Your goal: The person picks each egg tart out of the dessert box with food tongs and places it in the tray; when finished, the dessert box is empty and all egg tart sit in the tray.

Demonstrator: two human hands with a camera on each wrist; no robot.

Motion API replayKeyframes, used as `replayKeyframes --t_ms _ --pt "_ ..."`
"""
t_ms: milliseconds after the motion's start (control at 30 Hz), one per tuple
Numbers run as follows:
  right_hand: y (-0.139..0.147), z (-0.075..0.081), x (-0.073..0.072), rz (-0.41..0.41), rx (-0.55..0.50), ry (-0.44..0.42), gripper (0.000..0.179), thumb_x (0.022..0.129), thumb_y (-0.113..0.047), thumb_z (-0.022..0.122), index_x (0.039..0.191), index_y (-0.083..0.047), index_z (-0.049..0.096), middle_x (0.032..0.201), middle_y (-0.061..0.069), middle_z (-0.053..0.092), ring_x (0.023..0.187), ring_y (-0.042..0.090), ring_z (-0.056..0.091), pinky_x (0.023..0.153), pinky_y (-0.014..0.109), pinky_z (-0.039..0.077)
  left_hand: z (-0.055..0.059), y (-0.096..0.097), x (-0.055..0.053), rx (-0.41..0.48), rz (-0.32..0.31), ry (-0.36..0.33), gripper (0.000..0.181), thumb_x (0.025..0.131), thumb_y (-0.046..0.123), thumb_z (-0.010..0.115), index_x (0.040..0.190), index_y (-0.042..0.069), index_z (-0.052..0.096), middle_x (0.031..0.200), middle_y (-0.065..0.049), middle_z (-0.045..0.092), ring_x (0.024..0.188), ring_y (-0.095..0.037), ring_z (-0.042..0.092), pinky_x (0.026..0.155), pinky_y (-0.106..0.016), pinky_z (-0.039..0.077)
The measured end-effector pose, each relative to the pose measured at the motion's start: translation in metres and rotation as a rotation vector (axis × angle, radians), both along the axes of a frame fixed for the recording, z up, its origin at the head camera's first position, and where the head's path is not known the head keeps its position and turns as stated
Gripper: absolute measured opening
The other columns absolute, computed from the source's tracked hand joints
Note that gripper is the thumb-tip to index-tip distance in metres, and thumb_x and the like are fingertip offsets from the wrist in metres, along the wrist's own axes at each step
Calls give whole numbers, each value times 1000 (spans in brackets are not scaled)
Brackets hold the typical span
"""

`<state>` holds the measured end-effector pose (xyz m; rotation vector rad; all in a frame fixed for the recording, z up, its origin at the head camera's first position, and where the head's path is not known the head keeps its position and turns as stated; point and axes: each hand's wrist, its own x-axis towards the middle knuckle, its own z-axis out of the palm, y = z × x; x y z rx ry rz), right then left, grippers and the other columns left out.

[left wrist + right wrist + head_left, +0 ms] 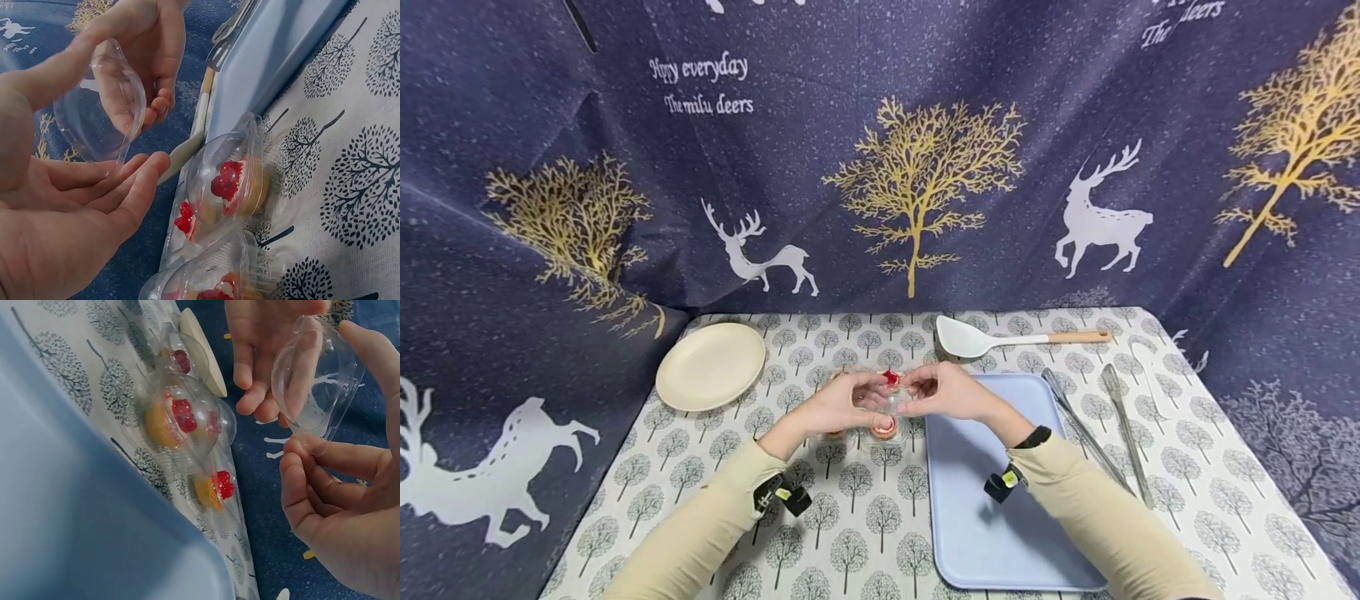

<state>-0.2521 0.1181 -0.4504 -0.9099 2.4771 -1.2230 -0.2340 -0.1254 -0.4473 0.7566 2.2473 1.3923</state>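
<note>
Both hands hold a clear plastic domed container point(100, 119) between them, with nothing visible inside it. My left hand point(842, 404) grips it between thumb and fingers. In the right wrist view, the thumb and fingertips of my right hand point(350, 469) hold its edges. Just below the hands are several small tarts topped with red berries. One tart point(231, 187) sits under a clear plastic dome; another packed tart point(222, 290) is nearer the left wrist camera. A third tart point(214, 489) lies farther off. The hands partly cover this group in the head view.
A light blue tray point(985, 500) lies under the right forearm. Beyond the hands are a cream plate point(711, 367) at back left and a white spatula point(966, 337) with wooden handle at back right. Tongs point(1086, 429) and a whisk point(1126, 429) lie right of the tray.
</note>
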Motion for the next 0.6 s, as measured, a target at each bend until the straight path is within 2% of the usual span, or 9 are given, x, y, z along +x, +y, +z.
replayKeyframes --t_ms 100,333,400,600 --pt "0 -2 3 3 12 35 57 77 -43 80 114 -1 69 94 10 69 80 15 60 72 24 55 2 -3 1 -30 -35 43 72 83 19 78 138 -11 42 126 -24 59 113 -36 61 98 -33 53" --pt "0 -2 14 7 16 88 65 74 -47 81 119 -2 66 98 10 69 86 28 63 73 27 55 6 -6 5 -71 -77 65 75 82 26 78 138 -8 43 126 -19 60 112 -31 60 101 -36 52" --pt "0 -3 17 8 27 119 67 73 -49 81 119 -4 66 98 10 69 86 27 63 72 27 54 6 -6 7 -92 -80 74 74 81 29 79 138 -5 45 125 -15 60 112 -28 60 101 -37 51" --pt "-1 -4 24 1 96 205 74 70 -55 80 122 -6 65 102 8 68 87 20 62 73 25 52 5 -8 12 -175 -59 185 75 79 35 79 136 -2 47 121 -11 61 108 -23 60 99 -39 51"
